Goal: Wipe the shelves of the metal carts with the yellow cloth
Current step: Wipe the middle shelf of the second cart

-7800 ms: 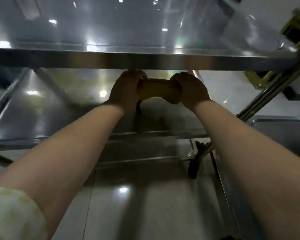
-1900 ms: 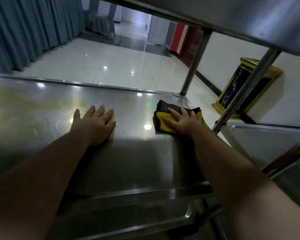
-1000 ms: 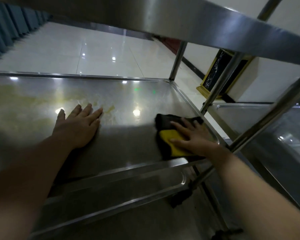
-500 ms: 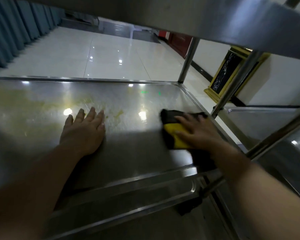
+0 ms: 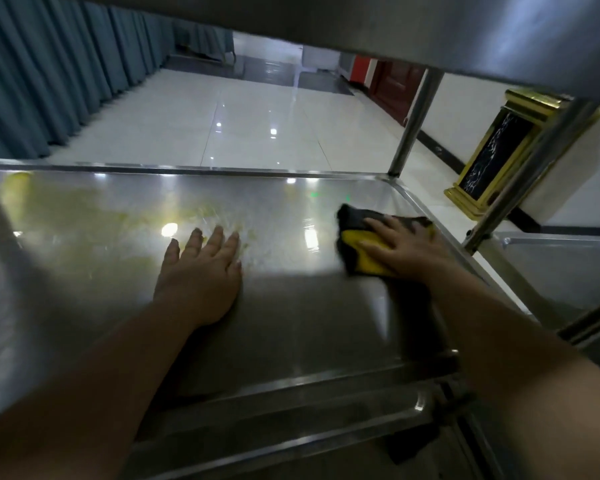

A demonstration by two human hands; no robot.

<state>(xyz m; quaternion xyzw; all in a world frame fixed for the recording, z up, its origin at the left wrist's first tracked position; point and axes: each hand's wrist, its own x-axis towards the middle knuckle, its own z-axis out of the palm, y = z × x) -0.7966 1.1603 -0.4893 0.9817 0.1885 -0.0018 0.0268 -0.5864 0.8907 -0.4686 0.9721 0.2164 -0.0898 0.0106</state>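
The steel middle shelf [image 5: 118, 209] of the metal cart fills the view, with yellowish smears across its left and middle. A yellow cloth [image 5: 362, 251] with a dark backing lies near the shelf's right rim. My right hand [image 5: 400, 249] presses flat on top of it, fingers spread. Bare on the steel at the centre, my left hand [image 5: 201, 275] lies palm down with fingers apart and holds nothing. The cart's upper shelf [image 5: 430, 26] hangs overhead.
Two upright posts [image 5: 413, 123] stand at the shelf's right side. A second metal cart's shelf [image 5: 568, 268] adjoins on the right. A gold and black bin [image 5: 499, 161] stands by the white wall. Blue curtains [image 5: 49, 71] line the left; glossy tiled floor lies beyond.
My right hand has slid the cloth away from the near edge toward the far right of the shelf. My left hand has stayed planted at the centre.
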